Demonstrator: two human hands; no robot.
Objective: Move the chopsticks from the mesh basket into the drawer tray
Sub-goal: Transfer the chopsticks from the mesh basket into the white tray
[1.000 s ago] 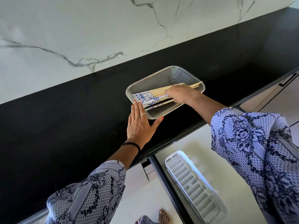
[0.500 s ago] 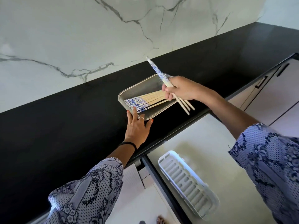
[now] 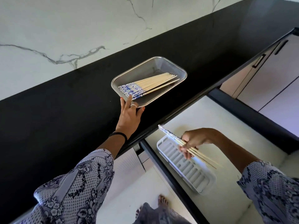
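Since half a second ago, the right hand has gone down from the basket to the open drawer, and it grasps a few chopsticks just above the white tray. That tray has ribs, lies on the drawer's pale floor, and holds nothing. The black bench runs below a white marble wall. On the bench near its front edge stands the basket, with a bundle of chopsticks lying flat inside. The left hand, fingers open, presses on the basket's near corner.
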